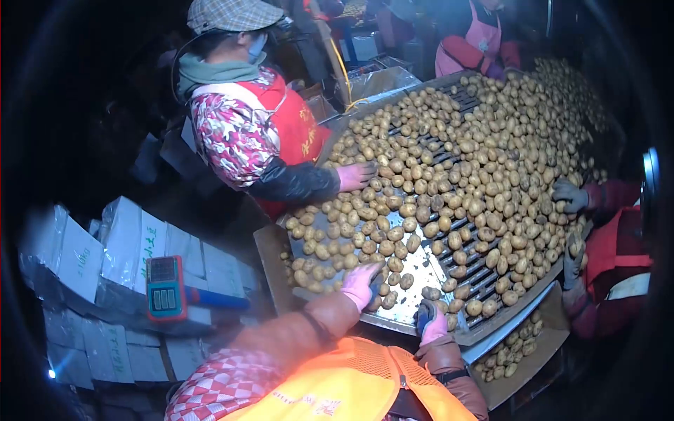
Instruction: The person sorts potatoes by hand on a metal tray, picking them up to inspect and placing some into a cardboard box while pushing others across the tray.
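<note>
Potatoes (505, 154) cover a large sorting table. My left hand (362, 286), in a pink glove with dark fingers, reaches over its near edge with fingers stretched beside several potatoes. Farther right, my right hand (430, 323) wears a matching glove. Its fingers extend onto the near end of the table, close to a few potatoes; nothing shows in its grasp. Between and beyond my hands lies a bare patch of shiny metal plate (425, 270), with dark slats (477, 263) to its right.
A co-worker's pink-gloved hand (356, 176) rests on potatoes at the left side. Another person's grey gloves (570, 196) work at the right; a third person (472, 43) stands at the far end. Labelled boxes (137, 245) and a scale display (166, 288) stand left. A carton (554, 330) of potatoes sits below right.
</note>
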Available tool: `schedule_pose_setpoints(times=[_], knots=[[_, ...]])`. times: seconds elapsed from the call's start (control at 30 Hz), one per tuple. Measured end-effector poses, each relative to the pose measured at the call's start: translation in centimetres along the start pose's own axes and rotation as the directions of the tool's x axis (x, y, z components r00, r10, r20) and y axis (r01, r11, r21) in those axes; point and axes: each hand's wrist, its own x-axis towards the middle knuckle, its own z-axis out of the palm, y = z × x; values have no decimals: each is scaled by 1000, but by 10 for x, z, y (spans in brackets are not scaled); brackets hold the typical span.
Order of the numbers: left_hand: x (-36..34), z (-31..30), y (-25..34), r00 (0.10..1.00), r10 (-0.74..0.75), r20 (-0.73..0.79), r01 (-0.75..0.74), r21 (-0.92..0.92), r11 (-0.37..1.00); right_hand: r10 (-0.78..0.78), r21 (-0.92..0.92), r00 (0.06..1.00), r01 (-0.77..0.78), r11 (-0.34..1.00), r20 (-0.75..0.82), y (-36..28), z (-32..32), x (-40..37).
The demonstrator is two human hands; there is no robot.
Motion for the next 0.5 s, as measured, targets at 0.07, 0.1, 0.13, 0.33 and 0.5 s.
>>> schedule_pose_setpoints(times=[0.07,0.1,0.13,0.33,0.5], knots=[[12,-8,-26,999,19,-39,-15,98,995,48,-116,999,-48,992,-11,-9,0,-1],[23,-20,-42,1000,18,-18,-15,155,988,88,-121,996,-90,989,-24,-9,8,0],[35,-33,-53,1000,17,3,-17,211,977,128,-126,991,-132,983,-37,-10,12,0],[89,-72,-70,922,-368,-116,386,312,868,156,-184,982,-174,967,-108,-32,15,-2],[57,-36,-73,975,-203,93,116,567,816,53,-274,985,-98,957,-166,-17,30,-3]])
